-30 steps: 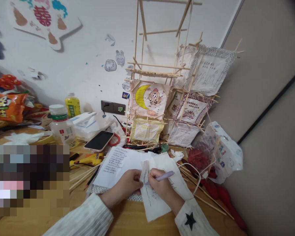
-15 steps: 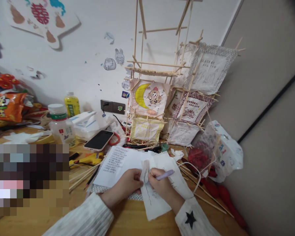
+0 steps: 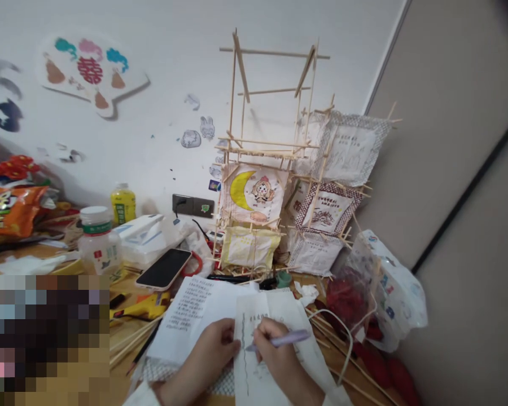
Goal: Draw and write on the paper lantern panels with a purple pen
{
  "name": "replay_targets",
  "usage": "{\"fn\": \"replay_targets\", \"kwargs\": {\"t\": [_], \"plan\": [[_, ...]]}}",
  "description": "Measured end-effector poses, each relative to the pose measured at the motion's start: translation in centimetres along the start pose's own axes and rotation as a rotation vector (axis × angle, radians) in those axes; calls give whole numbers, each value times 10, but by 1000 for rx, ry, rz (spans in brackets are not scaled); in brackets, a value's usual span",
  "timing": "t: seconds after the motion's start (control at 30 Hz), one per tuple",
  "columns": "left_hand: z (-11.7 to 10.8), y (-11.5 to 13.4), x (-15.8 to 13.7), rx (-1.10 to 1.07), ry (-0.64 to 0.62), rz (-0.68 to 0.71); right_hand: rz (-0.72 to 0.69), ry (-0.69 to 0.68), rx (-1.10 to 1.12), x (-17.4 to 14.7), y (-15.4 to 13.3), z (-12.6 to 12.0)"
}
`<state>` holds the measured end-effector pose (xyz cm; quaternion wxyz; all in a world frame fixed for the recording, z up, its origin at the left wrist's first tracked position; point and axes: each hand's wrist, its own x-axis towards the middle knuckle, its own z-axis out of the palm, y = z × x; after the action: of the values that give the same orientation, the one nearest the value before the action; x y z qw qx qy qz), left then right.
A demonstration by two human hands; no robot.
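My right hand [image 3: 279, 352] grips a purple pen [image 3: 290, 338], its tip on a thin white sheet [image 3: 258, 316] beside a long wavy dark line. Handwritten characters and faint drawn marks show on this sheet, partly covered by my right hand. At its left edge, my left hand [image 3: 211, 349] has curled fingers, with the thumb pressed on the paper. Under my left wrist lies a sheet with a patterned border [image 3: 224, 380]. A page of handwritten lines [image 3: 186, 310] lies to the left of the sheet.
Behind the papers stands a stick frame [image 3: 241, 135] hung with decorated panels. A phone [image 3: 164, 268], a yellow glue gun [image 3: 146, 307], a jar [image 3: 99, 242] and a tissue box [image 3: 141, 237] are at left. Sticks, a white cable [image 3: 347, 344] and plastic bags [image 3: 395, 299] lie at right.
The view has tilted up, so everything sits lower in the picture. The sheet, earlier showing as a slanted narrow strip, now lies straighter, with more lettering visible. Both hands keep their hold.
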<state>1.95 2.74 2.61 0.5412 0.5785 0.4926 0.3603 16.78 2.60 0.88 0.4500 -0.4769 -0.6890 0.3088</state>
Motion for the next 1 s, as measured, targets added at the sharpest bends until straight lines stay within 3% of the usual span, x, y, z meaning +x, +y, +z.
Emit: {"fn": "replay_targets", "kwargs": {"t": [0.27, 0.53, 1.0], "plan": [[1, 2, -6, -83, -207, -136, 32, 14, 54, 3, 5, -1], [0, 0, -5, -85, -184, -145, -98, -16, -89, 2, 1, -2], [1, -2, -5, -77, -184, -124, -113, -12, -102, 2, 1, 0]]}}
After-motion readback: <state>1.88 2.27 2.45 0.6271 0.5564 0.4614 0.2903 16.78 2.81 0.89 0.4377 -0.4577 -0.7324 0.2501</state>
